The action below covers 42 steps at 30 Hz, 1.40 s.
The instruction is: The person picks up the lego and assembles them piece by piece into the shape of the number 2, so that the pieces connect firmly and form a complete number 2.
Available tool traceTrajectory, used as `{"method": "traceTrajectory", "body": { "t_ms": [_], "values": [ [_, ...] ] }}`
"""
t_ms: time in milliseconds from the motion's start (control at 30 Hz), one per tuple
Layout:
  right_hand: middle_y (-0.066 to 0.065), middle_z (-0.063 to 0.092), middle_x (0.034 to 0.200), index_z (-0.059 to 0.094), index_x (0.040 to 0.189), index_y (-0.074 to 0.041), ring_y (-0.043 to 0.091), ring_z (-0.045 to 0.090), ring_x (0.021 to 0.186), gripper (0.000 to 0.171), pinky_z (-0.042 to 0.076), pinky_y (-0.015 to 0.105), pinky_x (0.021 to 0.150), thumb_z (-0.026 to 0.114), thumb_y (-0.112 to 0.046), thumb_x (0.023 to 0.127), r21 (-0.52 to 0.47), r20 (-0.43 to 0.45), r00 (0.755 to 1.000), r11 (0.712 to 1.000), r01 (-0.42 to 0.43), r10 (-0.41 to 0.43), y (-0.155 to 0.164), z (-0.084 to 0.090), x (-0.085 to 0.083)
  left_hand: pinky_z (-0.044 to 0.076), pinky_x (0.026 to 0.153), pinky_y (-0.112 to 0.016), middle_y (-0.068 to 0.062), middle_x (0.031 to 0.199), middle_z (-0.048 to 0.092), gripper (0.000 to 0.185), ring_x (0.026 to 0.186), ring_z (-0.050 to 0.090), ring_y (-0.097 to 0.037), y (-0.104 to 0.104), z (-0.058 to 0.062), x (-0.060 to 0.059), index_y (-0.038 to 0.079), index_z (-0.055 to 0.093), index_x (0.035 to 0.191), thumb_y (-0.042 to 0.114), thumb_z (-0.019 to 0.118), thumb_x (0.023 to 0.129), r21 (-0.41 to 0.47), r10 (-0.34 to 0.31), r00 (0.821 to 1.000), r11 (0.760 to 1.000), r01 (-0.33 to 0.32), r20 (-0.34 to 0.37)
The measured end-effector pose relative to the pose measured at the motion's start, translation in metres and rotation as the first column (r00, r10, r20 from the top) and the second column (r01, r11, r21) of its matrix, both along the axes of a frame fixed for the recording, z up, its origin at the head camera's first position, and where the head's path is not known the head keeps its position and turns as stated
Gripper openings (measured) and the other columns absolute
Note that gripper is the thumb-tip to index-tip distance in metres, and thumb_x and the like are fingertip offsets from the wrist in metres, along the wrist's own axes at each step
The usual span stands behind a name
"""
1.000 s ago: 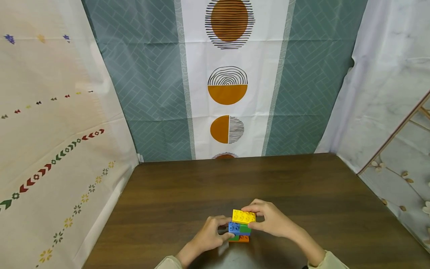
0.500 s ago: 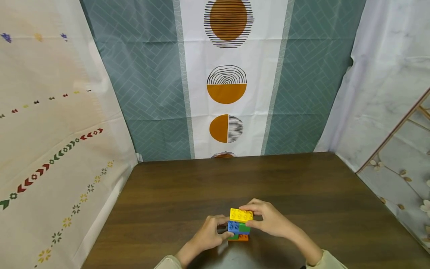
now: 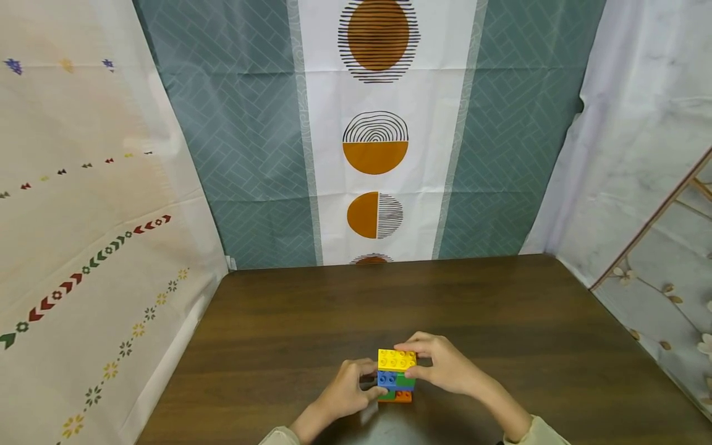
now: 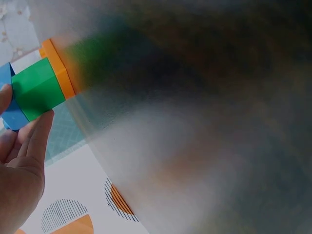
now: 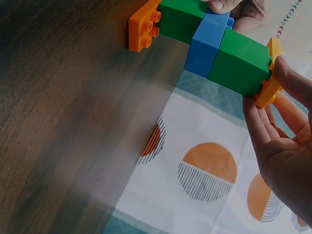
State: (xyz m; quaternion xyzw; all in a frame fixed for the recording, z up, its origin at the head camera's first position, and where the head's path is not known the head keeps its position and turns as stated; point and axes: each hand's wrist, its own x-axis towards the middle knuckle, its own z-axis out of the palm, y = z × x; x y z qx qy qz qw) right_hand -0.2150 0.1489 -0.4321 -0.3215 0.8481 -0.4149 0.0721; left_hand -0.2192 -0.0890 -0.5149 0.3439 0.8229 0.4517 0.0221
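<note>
A tower of building bricks stands on the table before me. Its orange base brick [image 3: 403, 397] carries a lower green brick [image 5: 181, 17], a blue brick [image 5: 207, 44] and an upper green brick [image 5: 239, 62]. My left hand [image 3: 347, 388] steadies the tower from the left, thumb and fingers around the blue and lower green bricks. On top, my right hand [image 3: 447, 366] pinches a yellow brick [image 3: 397, 360] by its right end. In the right wrist view, green studs show at the joint under the yellow brick, which covers most of the upper green one.
The dark wooden table [image 3: 289, 309] reaches back to a teal and white patterned cloth [image 3: 378, 154]. Pale cloths hang at the left [image 3: 111, 247] and right [image 3: 628, 154] sides of the table.
My right hand has moved the yellow brick left and slightly down, so it now lines up over the tower. My left hand has kept its hold on the lower bricks.
</note>
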Motion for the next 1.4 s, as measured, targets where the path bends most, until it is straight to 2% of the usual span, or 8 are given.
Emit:
{"method": "traceTrajectory", "body": {
  "t_ms": [267,500,667,933,1167,1400],
  "values": [
    [0.005,0.065,0.108,0.063,0.126,-0.001,0.011,0.062,0.097,0.046,0.058,0.038,0.087,0.071,-0.023,0.088,-0.007,-0.002,1.0,1.0,-0.004,0.004,-0.0021,-0.0025,-0.0006,0.057,0.087,-0.025,-0.005,0.104,0.072,0.023,0.099,0.068,-0.01,0.0009,-0.0009,0.0002,0.006,0.071,0.109,0.011,0.073,0.086,0.009,-0.002,1.0,1.0,0.002,-0.015],
    [0.006,0.066,0.109,0.063,0.125,0.002,0.007,0.059,0.095,0.047,0.057,0.032,0.083,0.072,-0.022,0.086,0.008,-0.026,0.999,0.999,-0.034,0.035,-0.0039,-0.003,-0.0019,0.057,0.087,-0.025,-0.005,0.105,0.072,0.025,0.101,0.067,-0.011,0.0007,-0.0002,0.002,0.007,0.071,0.111,0.011,0.073,0.086,0.009,0.0,1.0,1.0,0.0,0.001],
    [0.005,0.066,0.108,0.064,0.125,-0.001,0.005,0.058,0.093,0.045,0.056,0.025,0.08,0.073,-0.021,0.086,0.033,-0.036,0.999,0.999,-0.04,0.041,-0.006,-0.0014,-0.0031,0.057,0.088,-0.025,-0.005,0.109,0.072,0.028,0.105,0.067,-0.012,0.0011,-0.0001,0.0022,0.008,0.07,0.115,0.012,0.073,0.086,0.011,0.001,1.0,1.0,-0.001,0.013],
    [0.006,0.064,0.108,0.063,0.126,0.002,0.012,0.062,0.097,0.045,0.058,0.036,0.087,0.072,-0.019,0.087,0.028,0.008,0.999,0.999,-0.034,0.034,-0.0052,0.0015,-0.0024,0.056,0.088,-0.022,-0.006,0.108,0.072,0.027,0.105,0.067,-0.013,0.0011,0.0001,0.0025,0.007,0.071,0.113,0.011,0.073,0.086,0.013,-0.003,1.0,1.0,0.003,0.013],
    [0.006,0.065,0.108,0.064,0.124,0.002,0.016,0.063,0.1,0.043,0.057,0.044,0.089,0.072,-0.019,0.087,0.015,-0.006,1.0,1.0,-0.028,0.028,-0.0032,0.001,-0.0015,0.056,0.087,-0.022,-0.007,0.109,0.072,0.029,0.103,0.067,-0.011,0.0001,-0.0007,0.0017,0.007,0.07,0.115,0.011,0.073,0.087,0.007,-0.005,1.0,1.0,0.005,0.003],
    [0.015,0.068,0.12,0.064,0.125,0.001,0.029,0.066,0.107,0.042,0.056,0.046,0.09,0.071,-0.02,0.089,0.017,0.02,0.999,0.999,-0.035,0.034,-0.0009,0.0022,-0.0025,0.056,0.087,-0.021,-0.006,0.108,0.072,0.03,0.101,0.067,-0.01,-0.0005,-0.0016,0.0008,0.007,0.069,0.116,0.011,0.073,0.086,0.004,-0.004,1.0,1.0,0.004,-0.02]
  ]
}}
